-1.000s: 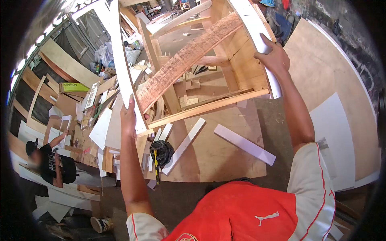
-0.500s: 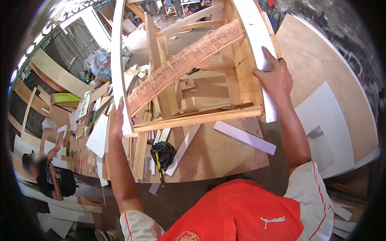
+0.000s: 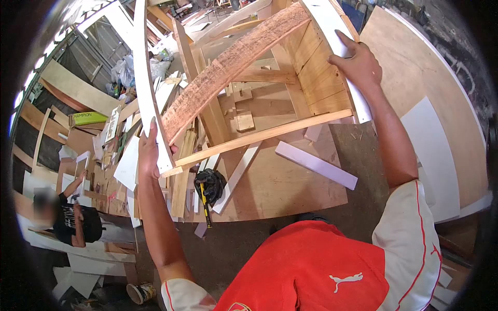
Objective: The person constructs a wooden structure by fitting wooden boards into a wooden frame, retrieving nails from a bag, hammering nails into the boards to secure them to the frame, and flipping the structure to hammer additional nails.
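Observation:
Between my hands is a wooden frame [image 3: 264,133] with white side boards and a rough reddish plank [image 3: 233,70] slanting across it. My left hand [image 3: 149,155] grips the lower end of the left white board [image 3: 141,67], thumb along its face. Around the right white board [image 3: 330,23] my right hand [image 3: 359,63] is closed, with thumb and forefinger over its face and the other fingers hidden behind. The frame is tilted, its right side higher than its left. Below it on the workbench lie a black plastic bag [image 3: 211,181] and a yellow-and-black tool handle [image 3: 206,205].
A pale wooden strip [image 3: 316,165] lies on the workbench [image 3: 280,202]. Scrap wood [image 3: 111,171] is heaped at left. Large plywood sheets [image 3: 415,88] lean at right. Another person [image 3: 75,220] stands at far left, a hammer-like tool in hand. A bucket [image 3: 141,293] is on the floor.
The frame's right side has risen and shifted right with my right hand, so the frame tilts more. My left hand stays at the lower left corner. The view has shifted slightly.

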A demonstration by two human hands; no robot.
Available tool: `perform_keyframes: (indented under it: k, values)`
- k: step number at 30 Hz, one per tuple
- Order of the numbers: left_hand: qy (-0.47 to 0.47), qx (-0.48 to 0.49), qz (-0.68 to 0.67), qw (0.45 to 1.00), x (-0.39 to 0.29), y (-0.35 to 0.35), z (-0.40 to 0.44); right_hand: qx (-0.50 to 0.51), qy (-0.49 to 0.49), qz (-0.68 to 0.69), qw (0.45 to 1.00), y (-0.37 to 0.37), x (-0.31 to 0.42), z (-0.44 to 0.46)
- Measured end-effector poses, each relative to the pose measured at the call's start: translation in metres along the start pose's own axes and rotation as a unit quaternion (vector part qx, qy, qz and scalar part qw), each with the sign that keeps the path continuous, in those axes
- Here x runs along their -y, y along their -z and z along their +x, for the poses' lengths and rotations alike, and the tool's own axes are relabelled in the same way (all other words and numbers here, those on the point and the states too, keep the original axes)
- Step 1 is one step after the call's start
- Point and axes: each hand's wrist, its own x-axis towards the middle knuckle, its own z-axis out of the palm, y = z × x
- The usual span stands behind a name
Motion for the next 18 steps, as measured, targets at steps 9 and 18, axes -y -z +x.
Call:
perform_keyframes:
  k: [9, 18]
  values:
    - [0.003, -0.031, -0.013, 0.999, -0.009, -0.014, -0.016, 0.028, 0.034, 0.013, 0.999, -0.012, -0.004, 0.037]
    - [-0.003, -0.004, -0.007, 1.0, -0.01, -0.01, -0.007, 0.048, -0.005, 0.02, 0.999, 0.007, 0.002, 0.016]
